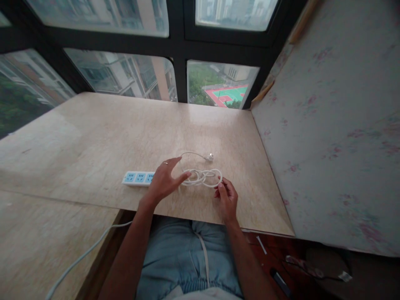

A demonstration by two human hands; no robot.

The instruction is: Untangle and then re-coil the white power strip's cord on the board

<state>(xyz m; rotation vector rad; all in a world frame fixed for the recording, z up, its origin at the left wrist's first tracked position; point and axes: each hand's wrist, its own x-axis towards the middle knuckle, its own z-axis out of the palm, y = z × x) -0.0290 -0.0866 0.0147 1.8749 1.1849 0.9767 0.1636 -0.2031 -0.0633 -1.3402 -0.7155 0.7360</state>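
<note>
A white power strip [136, 178] with blue sockets lies on the beige stone sill [93, 141]. Its white cord [203, 177] sits in a loose coil to the right, and the plug [210, 157] rests just beyond the coil. My left hand [164, 180] hovers over the strip's right end with fingers spread, fingertips touching the coil's left side. My right hand [226, 196] pinches the coil's right edge between thumb and fingers.
Dark-framed windows [175, 50] run along the far edge of the sill. A pale flowered wall [328, 125] closes the right side. Another white cable [84, 256] trails over the lower left surface. My lap in light denim [184, 258] is below the sill edge.
</note>
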